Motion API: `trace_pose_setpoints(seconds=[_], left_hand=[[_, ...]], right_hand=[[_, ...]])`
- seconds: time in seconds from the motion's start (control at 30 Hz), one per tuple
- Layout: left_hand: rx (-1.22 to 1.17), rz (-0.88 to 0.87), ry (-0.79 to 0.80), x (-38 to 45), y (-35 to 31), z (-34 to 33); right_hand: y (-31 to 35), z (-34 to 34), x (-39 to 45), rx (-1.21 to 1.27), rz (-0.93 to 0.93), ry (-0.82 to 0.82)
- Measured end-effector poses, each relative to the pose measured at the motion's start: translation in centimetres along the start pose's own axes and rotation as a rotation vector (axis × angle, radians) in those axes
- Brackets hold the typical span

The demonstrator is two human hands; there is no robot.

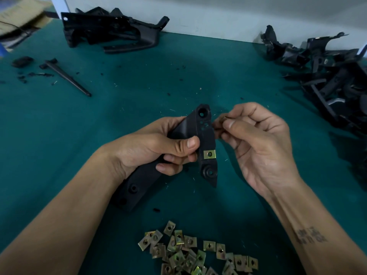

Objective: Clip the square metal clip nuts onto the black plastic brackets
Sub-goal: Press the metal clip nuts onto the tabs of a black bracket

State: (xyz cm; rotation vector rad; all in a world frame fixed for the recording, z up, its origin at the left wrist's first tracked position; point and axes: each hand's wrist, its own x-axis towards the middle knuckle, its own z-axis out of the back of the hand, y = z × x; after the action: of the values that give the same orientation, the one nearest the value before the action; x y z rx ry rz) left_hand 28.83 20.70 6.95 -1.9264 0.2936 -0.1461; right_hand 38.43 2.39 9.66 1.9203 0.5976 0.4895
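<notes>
Gripping a bracket (204, 135) in my left hand (158, 149) — right hand (258, 139) pinching a nut (224, 118) — over teal felt (139, 92) littered with shavings, pale wall (198, 14) behind.

Black plastic bracket (200, 135) upright w/ one brass-coloured clip nut (209, 154) clipped on; loose nuts (190, 253) piled below.

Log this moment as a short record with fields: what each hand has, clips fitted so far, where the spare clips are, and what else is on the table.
left hand: grips the black plastic bracket
right hand: pinches a small metal clip nut beside the bracket's upper end
clips fitted: one square brass-coloured clip nut on the bracket's lower part
spare clips: loose pile of clip nuts at the near edge of the green table
other: bracket heaps far left and right; black pointed tool
</notes>
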Motion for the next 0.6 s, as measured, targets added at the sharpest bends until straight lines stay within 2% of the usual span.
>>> trace_pose_setpoints(seconds=[0.5, 0.6], left_hand=[[0.005, -0.01, 0.001, 0.0, 0.07, -0.05], [0.009, -0.04, -0.065, 0.2, 0.11, -0.08]], right_hand=[[0.28, -0.43, -0.08, 0.049, -0.083, 0.055], [0.07, -0.45, -0.13, 0.063, -0.07, 0.045]])
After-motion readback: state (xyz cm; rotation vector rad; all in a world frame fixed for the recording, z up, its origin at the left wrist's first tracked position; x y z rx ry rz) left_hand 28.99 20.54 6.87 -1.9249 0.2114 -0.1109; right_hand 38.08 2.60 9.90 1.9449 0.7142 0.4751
